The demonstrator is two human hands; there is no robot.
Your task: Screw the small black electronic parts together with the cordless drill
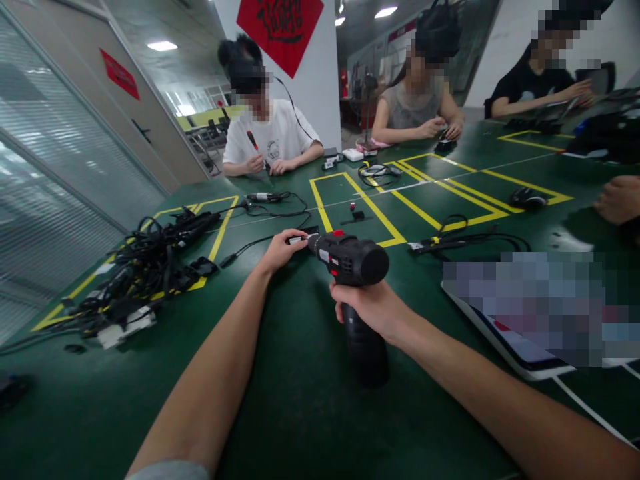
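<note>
My right hand [365,308] grips the handle of a black cordless drill [350,259] with red accents, its battery base [367,357] hanging down near the green table. The drill's nose points left toward my left hand [281,251]. Those fingers pinch a small black-and-white object [299,239], whose exact kind I cannot tell. It sits just left of the drill's chuck, and a narrow gap seems to separate them. A black cable [250,247] runs across the table behind my left hand.
A tangled pile of black cables and chargers [145,280] lies to the left, and a blurred tablet [505,333] lies to the right. Yellow tape outlines [357,207] mark the green table. Several co-workers sit opposite, one holding a red-handled screwdriver [253,140]. Another person's hand [620,200] enters at right.
</note>
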